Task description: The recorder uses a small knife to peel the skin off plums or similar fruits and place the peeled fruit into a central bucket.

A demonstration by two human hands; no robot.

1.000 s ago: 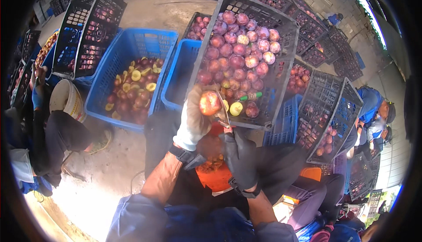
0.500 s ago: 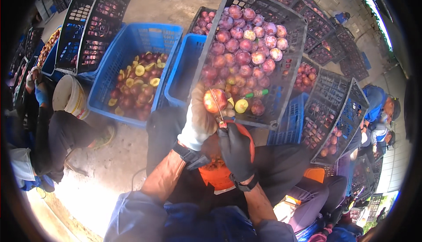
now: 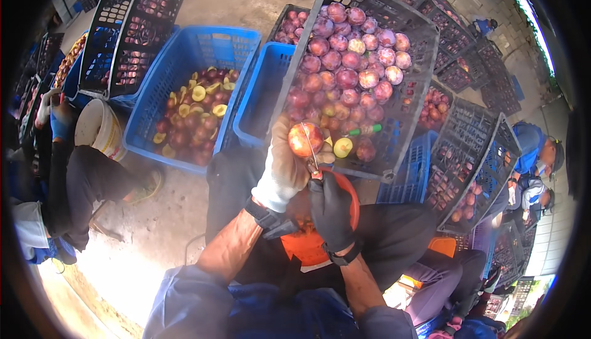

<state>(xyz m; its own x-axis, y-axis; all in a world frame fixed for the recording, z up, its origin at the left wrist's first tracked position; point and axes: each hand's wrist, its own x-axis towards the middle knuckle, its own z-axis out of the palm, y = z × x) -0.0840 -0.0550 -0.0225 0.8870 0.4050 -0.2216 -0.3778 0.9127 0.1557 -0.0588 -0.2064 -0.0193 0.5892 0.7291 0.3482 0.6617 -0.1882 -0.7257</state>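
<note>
My left hand (image 3: 276, 170), in a pale work glove, grips a red plum (image 3: 297, 140) over the near edge of a tilted black crate (image 3: 408, 136). A knife (image 3: 316, 170) is in my right hand (image 3: 333, 211), which wears a black glove. Its thin blade lies across the plum's face; how deep it cuts, I cannot tell. Just beyond my fingers are a yellow cut plum half (image 3: 343, 147) and a small green-handled tool (image 3: 365, 130), with whole plums (image 3: 348, 79) heaped behind. Below my hands sits an orange bucket (image 3: 303, 250), its inside partly hidden by them.
At left, a blue crate (image 3: 136, 145) holds cut and whole plums, beside another blue crate (image 3: 249, 102). A white bucket (image 3: 92, 131) stands near a co-worker's gloved hands (image 3: 60, 120). Stacked plum crates (image 3: 477, 154) and other people (image 3: 532, 154) are at right.
The view has shifted slightly, so the crates and plums appear a little farther right. Both hands keep their grip, with the blade still across the plum. The co-worker's hands at left moved slightly.
</note>
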